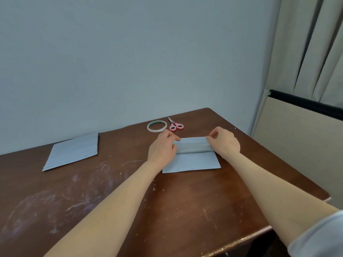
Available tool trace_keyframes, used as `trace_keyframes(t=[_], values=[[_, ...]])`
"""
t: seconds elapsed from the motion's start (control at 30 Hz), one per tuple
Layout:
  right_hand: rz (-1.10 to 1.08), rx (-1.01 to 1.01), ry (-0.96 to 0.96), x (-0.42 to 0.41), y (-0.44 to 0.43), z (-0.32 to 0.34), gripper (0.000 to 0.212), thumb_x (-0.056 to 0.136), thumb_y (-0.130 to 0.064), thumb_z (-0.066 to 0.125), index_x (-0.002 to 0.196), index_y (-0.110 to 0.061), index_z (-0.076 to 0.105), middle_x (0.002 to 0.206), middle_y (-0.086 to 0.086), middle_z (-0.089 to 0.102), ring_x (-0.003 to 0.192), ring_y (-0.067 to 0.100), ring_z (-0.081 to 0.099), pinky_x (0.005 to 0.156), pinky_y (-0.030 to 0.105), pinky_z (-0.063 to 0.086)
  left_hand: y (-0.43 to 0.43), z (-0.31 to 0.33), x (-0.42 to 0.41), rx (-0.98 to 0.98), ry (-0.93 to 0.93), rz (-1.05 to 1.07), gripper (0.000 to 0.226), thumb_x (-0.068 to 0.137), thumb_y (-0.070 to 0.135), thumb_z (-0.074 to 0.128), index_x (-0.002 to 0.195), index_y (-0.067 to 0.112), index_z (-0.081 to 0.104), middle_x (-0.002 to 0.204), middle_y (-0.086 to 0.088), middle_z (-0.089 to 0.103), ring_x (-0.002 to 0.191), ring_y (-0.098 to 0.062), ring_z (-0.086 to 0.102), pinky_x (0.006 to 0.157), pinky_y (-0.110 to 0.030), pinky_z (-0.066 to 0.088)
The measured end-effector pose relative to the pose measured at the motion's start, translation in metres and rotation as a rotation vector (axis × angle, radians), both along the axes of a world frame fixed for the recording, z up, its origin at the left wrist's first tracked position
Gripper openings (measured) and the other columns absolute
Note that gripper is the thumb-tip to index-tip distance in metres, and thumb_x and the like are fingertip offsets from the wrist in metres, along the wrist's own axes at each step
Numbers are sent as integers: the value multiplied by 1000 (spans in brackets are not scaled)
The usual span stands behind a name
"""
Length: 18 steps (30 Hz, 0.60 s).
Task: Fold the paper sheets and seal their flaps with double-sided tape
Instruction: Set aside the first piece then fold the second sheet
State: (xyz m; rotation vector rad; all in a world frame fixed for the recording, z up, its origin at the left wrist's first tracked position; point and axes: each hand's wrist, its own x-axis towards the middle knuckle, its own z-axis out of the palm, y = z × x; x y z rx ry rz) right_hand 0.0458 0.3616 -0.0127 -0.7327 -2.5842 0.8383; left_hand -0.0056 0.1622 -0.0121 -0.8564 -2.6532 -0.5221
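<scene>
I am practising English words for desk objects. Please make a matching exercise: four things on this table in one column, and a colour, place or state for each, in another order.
1 tape roll
2 scissors
3 paper stack
4 folded sheet

A held by left hand and right hand
B pink handles
C lies alone, far left
D white ring

Pairs: 1-D, 2-B, 3-C, 4-A

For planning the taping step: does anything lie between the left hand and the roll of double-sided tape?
Nothing visible does. The tape roll lies just beyond the left hand, bare table between; the scissors lie to its right.
</scene>
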Motion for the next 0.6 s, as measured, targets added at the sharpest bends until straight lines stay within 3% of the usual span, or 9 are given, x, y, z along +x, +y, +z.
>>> trace_keyframes(t=[0.1, 0.2, 0.27, 0.37, 0.5, 0.6], values=[[-53, -37, -101, 4, 2, 0, 39, 89, -44, 55, 119, -21, 50, 114, 2, 60, 101, 24, 59, 75, 33, 46, 7, -6, 4, -142, -1, -187, 42, 96, 14, 40, 137, 21, 50, 145, 7, 41, 133, -12, 37, 102, -31, 40], [-52, -74, -190, 7, 7, 3, 50, 85, -50, 58, 124, -19, 48, 118, 3, 59, 106, 24, 57, 77, 33, 44, 11, -12, 9, -329, -116, -277, 51, 102, 28, 32, 151, 21, 21, 160, 7, 12, 148, -11, 7, 120, -31, 12], [-3, -157, -157, 6, 9, 3, 46, 84, -40, 63, 124, -20, 52, 121, 2, 59, 110, 22, 55, 84, 35, 47, 9, -15, 11, -420, -195, -249, 57, 103, 40, 26, 153, 21, 9, 161, 6, 0, 148, -11, -2, 121, -31, 2], [85, -296, -49, 3, 11, 3, 40, 82, -21, 65, 121, -19, 56, 122, 3, 59, 111, 21, 54, 94, 36, 47, 7, -18, 12, -449, -249, -187, 62, 101, 48, 22, 153, 20, 4, 161, 4, -5, 148, -12, -5, 121, -32, -1], [132, -330, 9, -1, 8, 2, 40, 84, -7, 61, 123, -16, 56, 121, 6, 60, 111, 22, 55, 91, 31, 46, 8, -17, 14, -479, -245, -156, 66, 100, 52, 21, 153, 18, 4, 161, 1, -4, 148, -14, -5, 121, -35, 1], [97, -267, 27, -6, 6, -2, 37, 87, -8, 59, 123, -17, 54, 120, 6, 61, 103, 19, 56, 81, 28, 45, 7, -14, 15, -484, -221, -119, 71, 98, 56, 23, 153, 15, 7, 161, -1, -1, 149, -15, -2, 122, -36, 4]])
